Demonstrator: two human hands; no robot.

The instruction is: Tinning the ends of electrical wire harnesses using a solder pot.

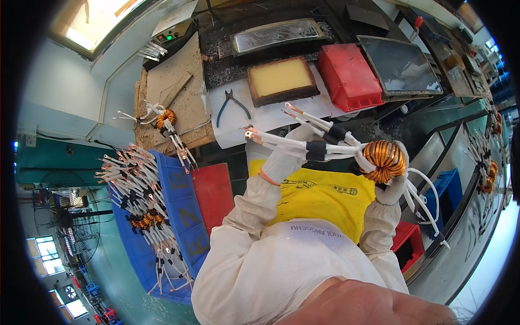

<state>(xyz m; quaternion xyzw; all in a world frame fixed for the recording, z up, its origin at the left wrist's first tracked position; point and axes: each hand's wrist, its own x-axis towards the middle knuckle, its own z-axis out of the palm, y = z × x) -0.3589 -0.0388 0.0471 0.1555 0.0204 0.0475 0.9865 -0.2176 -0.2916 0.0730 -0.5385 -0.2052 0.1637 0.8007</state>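
Observation:
A copper-wound ring coil point(382, 161) with white insulated leads point(338, 150) is held up in front of my body. My gloved right hand point(397, 181) is closed around the coil's right side. Under and behind the leads, my gloved left hand point(283, 163) grips them near black sleeve bands. Bare copper ends and a ring lug point(249, 132) point up and left, past the left hand. More white leads point(425, 200) hang loose below the right hand.
Cutting pliers point(233, 106) lie on white paper before a tray of yellow material point(283, 79). A red bin point(349, 77) stands beside it. Another coil point(166, 118) rests on the board at left. A blue crate point(179, 211) holds several coils; a metal rack point(460, 216) stands at right.

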